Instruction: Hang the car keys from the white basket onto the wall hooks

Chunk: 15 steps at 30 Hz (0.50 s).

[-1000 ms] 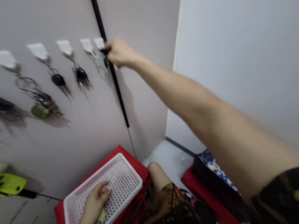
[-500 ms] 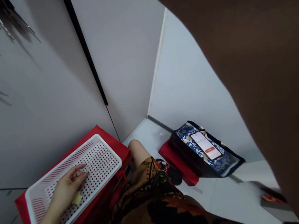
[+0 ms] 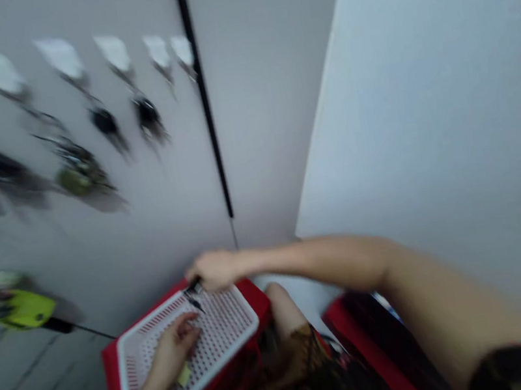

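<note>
A white perforated plastic basket (image 3: pixel 225 319) rests on a red box-like surface (image 3: pixel 257 298). My left hand (image 3: pixel 178 343) reaches into it, fingers loosely bent and apart, with nothing visible in them. Below this hand a small pale yellow piece (image 3: pixel 184 374) lies in the basket. Over the basket's far edge, my right hand (image 3: pixel 213 270) is closed on a bunch of keys (image 3: pixel 193 291) with a black part. The keys hang down just beyond my left fingertips; motion blurs them.
Several white hooks (image 3: pixel 114 52) on the pale panel carry bunches of keys (image 3: pixel 147 113). A yellow-green tag (image 3: pixel 25 308) hangs at the lower left. A black vertical strip (image 3: pixel 204 98) runs down the panel. A red bag-like object (image 3: pixel 364 350) stands under my right forearm.
My right arm, earlier raised close to the camera, now reaches down to the basket with keys in hand. The view has shifted, bringing the hooks into sight. My left hand stays in the basket.
</note>
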Tool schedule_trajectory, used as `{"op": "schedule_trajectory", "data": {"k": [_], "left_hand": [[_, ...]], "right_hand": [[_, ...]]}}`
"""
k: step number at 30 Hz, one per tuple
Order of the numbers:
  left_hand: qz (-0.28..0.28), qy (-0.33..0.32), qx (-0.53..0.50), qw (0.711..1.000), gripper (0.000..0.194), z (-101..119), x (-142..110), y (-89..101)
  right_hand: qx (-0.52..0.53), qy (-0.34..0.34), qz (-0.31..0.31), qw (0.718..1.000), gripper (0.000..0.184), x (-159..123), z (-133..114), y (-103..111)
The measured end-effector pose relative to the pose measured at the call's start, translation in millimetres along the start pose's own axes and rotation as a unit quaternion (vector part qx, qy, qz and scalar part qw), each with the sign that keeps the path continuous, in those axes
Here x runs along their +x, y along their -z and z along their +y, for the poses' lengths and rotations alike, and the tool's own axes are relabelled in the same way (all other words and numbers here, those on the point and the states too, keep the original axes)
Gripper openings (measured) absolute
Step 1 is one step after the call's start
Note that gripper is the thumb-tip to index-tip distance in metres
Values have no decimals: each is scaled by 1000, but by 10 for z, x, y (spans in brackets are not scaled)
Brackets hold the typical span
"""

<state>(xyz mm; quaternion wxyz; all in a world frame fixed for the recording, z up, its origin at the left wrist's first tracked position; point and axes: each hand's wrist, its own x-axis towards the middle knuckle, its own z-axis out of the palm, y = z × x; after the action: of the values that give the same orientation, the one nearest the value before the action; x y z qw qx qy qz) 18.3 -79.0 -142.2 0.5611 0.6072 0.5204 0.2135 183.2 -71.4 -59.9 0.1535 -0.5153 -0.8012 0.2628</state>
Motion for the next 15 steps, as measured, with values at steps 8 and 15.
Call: {"op": "schedule_trajectory", "data": {"k": [8, 15], "left_hand": [[194, -187, -85, 959, 33, 932, 64, 550], [444, -266, -35, 855, 55, 2206, 209, 952]], "right_hand": [[53, 74, 323, 942, 36, 495, -240, 798], [45, 0, 571, 820, 49, 866, -658, 1664]]}}
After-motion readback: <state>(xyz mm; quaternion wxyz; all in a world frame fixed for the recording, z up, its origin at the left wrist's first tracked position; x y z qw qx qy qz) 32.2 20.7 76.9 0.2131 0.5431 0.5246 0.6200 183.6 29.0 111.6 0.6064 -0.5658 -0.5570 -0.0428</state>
